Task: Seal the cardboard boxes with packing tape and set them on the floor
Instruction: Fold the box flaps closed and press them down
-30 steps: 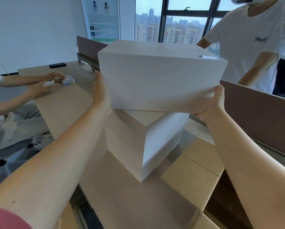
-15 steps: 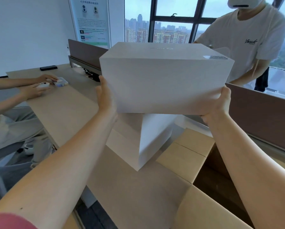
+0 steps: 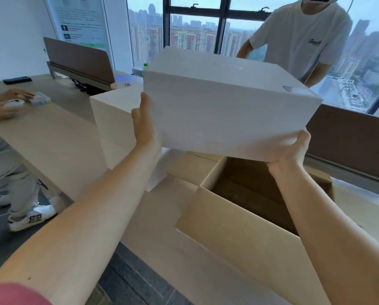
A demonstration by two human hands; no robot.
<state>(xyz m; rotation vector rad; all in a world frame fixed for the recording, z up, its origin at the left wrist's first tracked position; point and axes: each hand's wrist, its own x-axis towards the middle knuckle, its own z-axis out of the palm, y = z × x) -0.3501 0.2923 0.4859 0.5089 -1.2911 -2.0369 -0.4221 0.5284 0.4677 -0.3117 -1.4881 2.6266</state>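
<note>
I hold a large white box (image 3: pixel 228 111) in the air between both hands. My left hand (image 3: pixel 145 126) presses flat against its left side, fingers straight. Around its lower right corner curls my right hand (image 3: pixel 292 150), with fingers under the bottom. The white box hangs above an open brown cardboard box (image 3: pixel 239 230) whose flaps are spread outward. A second white box (image 3: pixel 113 119) stands on the desk to the left. No packing tape shows.
The wooden desk (image 3: pixel 52 133) runs left, where a seated person's hands (image 3: pixel 8 102) rest near small items. Another person in a white shirt (image 3: pixel 303 40) stands across the brown partition (image 3: pixel 349 137). Grey floor (image 3: pixel 129 280) lies below the desk edge.
I carried the white box to the right, off the second white box, so it now hangs over the open cardboard box. My view turned right with it.
</note>
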